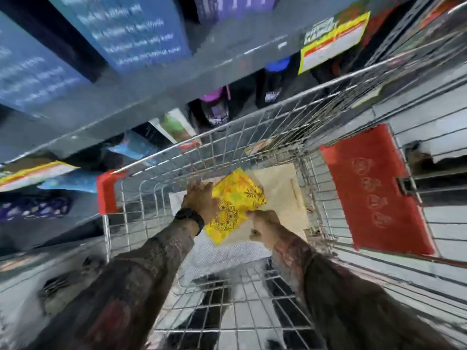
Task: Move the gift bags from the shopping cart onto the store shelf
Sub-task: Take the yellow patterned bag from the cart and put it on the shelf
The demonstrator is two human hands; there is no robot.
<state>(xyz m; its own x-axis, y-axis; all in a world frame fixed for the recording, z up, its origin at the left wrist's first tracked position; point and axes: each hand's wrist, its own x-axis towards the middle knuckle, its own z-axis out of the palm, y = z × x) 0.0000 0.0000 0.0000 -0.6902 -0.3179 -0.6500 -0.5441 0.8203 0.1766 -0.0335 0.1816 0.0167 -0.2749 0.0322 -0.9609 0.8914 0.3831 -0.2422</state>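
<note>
A flat yellow gift bag (236, 202) with a dark mandala print lies tilted inside the wire shopping cart (252, 137). My left hand (201, 199) grips its left edge, fingers curled over the top. My right hand (262, 224) pinches the bag's lower right edge. Both arms reach down into the cart. Under the bag lie a beige flat bag (280, 190) and a white dotted one (222, 253). The grey store shelf (141, 97) runs along the cart's left side.
The shelf holds blue boxes (131, 29) above, and bottles (214, 107) and packets below. A yellow price tag (333, 39) hangs on the shelf edge. The cart's red child-seat flap (374, 190) stands at the right. A red corner guard (107, 190) marks the cart's left rim.
</note>
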